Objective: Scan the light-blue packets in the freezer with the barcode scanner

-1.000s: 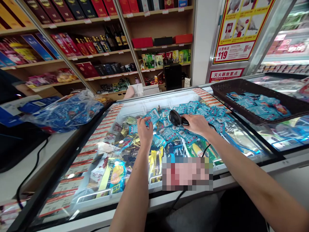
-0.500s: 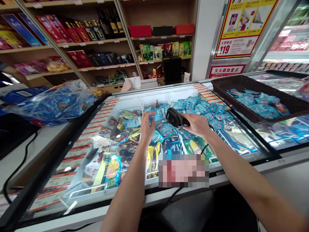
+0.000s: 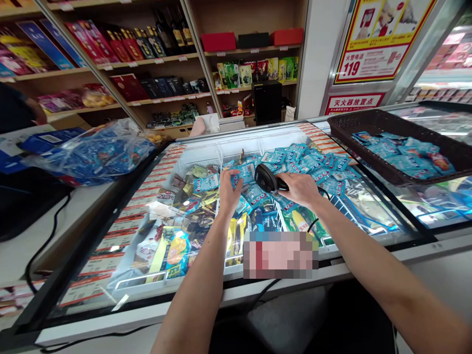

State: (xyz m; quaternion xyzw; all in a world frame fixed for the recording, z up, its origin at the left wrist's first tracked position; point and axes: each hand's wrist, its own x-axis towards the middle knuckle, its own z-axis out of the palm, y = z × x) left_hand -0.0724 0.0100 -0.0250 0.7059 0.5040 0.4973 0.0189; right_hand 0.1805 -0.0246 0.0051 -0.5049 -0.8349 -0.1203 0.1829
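In my right hand (image 3: 302, 188) is a black handheld barcode scanner (image 3: 266, 178), gripped by its handle with its head pointing left. My left hand (image 3: 230, 191) is curled at the left end of a small light-blue packet (image 3: 246, 172), its thumb and fingertips on the packet's edge. The scanner head is close to the packet's right end. Another blue packet (image 3: 206, 183) lies just left of my left hand. A heap of similar packets (image 3: 313, 161) spreads over the glass top, behind and to the right of the scanner.
Beneath the glass, the chest freezer (image 3: 147, 314) holds ice creams. A brown basket (image 3: 372, 172) with more blue packets stands at the right. Blue goods in a clear plastic bag (image 3: 99, 157) lie at the left. The scanner's cable (image 3: 313, 225) trails frontward. Shelves (image 3: 165, 59) stand behind; a person's arm shows far left.
The view has shifted slightly, so the surroundings sit a little farther right in it. Both hands keep nearly the same places, the scanner still by the packet.
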